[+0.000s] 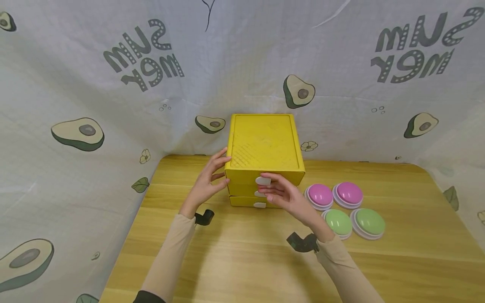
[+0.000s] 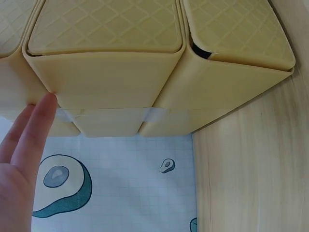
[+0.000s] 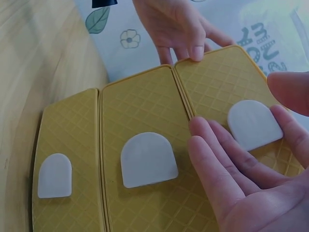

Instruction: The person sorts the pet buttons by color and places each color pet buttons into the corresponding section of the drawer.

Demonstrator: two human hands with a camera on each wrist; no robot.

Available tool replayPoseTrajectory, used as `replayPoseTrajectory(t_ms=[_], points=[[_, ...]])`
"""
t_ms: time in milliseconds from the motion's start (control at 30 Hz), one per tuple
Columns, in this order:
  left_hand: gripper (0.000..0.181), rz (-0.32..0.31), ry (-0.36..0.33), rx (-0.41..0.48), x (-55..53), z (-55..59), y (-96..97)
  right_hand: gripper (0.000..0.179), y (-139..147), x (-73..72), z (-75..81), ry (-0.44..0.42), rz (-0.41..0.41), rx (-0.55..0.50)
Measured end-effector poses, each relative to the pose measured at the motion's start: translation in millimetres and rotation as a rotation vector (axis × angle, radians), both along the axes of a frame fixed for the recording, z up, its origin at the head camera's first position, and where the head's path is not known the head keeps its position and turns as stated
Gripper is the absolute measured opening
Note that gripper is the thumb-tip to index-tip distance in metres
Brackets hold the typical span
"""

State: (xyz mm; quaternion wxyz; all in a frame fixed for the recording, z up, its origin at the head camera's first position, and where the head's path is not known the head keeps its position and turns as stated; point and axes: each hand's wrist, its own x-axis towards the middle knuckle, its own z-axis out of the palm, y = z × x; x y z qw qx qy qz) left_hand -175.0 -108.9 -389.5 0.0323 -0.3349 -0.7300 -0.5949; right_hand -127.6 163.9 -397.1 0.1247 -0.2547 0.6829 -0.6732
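A yellow three-drawer cabinet (image 1: 265, 141) stands on the table, its drawers closed. Each drawer front bears a white rounded handle, and the middle handle (image 3: 148, 162) shows whole in the right wrist view. My left hand (image 1: 204, 183) lies along the cabinet's left side, fingers extended; in the left wrist view two fingers (image 2: 36, 128) touch the side wall. My right hand (image 1: 289, 200) is at the front, by the top drawer's handle (image 3: 253, 124). Its fingers are mostly straight, the index fingertip right at the handle's edge and the thumb apart from it.
Right of the cabinet are two pink push lights (image 1: 320, 195) and two green push lights (image 1: 366, 221), domed with white rims. Behind the wooden table (image 1: 242, 256) hangs a pale curtain (image 1: 235, 54) printed with avocados. Dark wrist mounts (image 1: 302, 243) stick out from both sleeves.
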Motion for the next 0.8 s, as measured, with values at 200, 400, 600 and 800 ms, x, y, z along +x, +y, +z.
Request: replayPoseTrajectory(t_ms=[200,400,600,800], points=[[0.054,0.014,0.045,-0.019,0.0,3.0,0.6,0.053,0.4,1.7,-0.6,0.013,0.013,-0.001],[0.053,0.015,0.07,-0.021,-1.0,3.8,0.0,0.055,3.1,5.2,-1.1,0.037,0.027,-0.012],[0.056,0.014,0.092,-0.004,-3.2,2.3,0.2,0.054,10.1,9.8,-9.2,0.069,0.074,-0.044],[0.056,0.022,0.106,-0.012,-5.2,3.1,0.4,0.054,16.8,13.2,-24.0,0.031,0.112,-0.05]])
